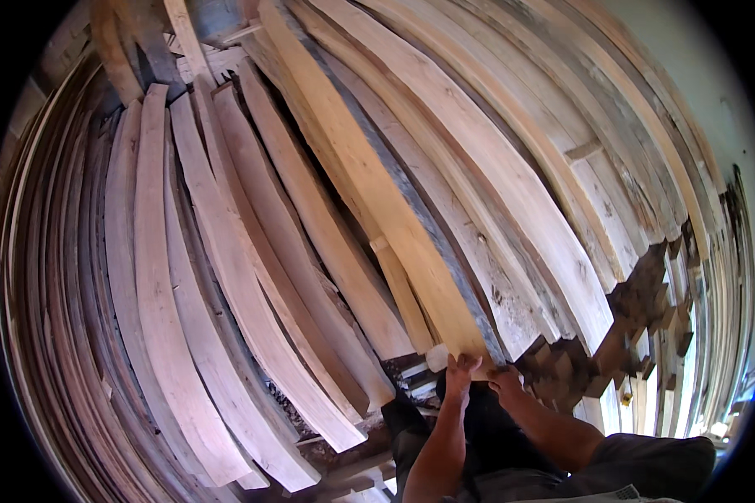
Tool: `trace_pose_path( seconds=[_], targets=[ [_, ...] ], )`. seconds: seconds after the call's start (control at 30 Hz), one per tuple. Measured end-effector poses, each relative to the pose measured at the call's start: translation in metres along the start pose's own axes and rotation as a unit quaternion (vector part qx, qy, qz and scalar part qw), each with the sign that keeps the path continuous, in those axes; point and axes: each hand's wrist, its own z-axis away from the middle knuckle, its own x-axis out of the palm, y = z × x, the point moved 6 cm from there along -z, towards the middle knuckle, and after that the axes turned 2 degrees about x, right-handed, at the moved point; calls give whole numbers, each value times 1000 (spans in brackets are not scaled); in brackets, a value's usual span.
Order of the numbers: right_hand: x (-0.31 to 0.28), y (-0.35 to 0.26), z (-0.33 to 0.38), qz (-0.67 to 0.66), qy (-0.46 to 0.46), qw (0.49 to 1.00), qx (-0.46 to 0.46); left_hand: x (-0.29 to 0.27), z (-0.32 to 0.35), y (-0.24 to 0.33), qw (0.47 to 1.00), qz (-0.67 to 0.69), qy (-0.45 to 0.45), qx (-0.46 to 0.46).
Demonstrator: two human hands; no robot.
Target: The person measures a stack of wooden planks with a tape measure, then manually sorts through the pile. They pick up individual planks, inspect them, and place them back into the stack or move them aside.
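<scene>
A long yellowish wooden plank [394, 214] slants from the upper middle down toward me, a dark grey strip of bark along its right edge. My left hand [460, 375] grips its near end, the thumb lying across the top. Close beside it, my right hand [505, 384] is closed on the right corner of the same end, by the bark. The undersides of both hands' fingers are hidden by the wood. A small pale block of wood [436, 358] sits just left of my left hand.
Pale planks [168, 318] lie side by side on the left, and more boards [512, 168] spread to the right. Dark boards [54, 277] are stacked along the far left. Cut board ends [637, 369] jut out at lower right, near a light wall [705, 75].
</scene>
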Motion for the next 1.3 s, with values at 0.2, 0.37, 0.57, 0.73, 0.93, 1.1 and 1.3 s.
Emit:
trace_pose_path(
  seconds=[0.2, 0.37, 0.57, 0.73, 0.93, 1.1, 1.3],
  targets=[
    [21, 6, 67, 159, 33, 977, -137, 10, 25, 43, 996, 25, 40, -79],
    [57, 9, 92, 49, -110, 987, -103, -71, 38, 31, 954, 84, 256, -130],
    [54, 38, 66, -28, -31, 991, 128, -95, 41, 19, 968, 54, 227, -92],
    [59, 26, 50, -108, -124, 962, 216, -56, 31, 64, 966, 88, 241, -21],
    [54, 35, 29, -182, -164, 947, 209, -80, 28, 24, 966, 99, 237, -39],
    [50, 44, 8, -231, -162, 935, 216, -73, 19, 9, 978, 67, 185, -65],
    [40, 53, -26, -148, -169, 950, 218, -63, 32, -1, 963, -179, 176, -95]
  ],
)
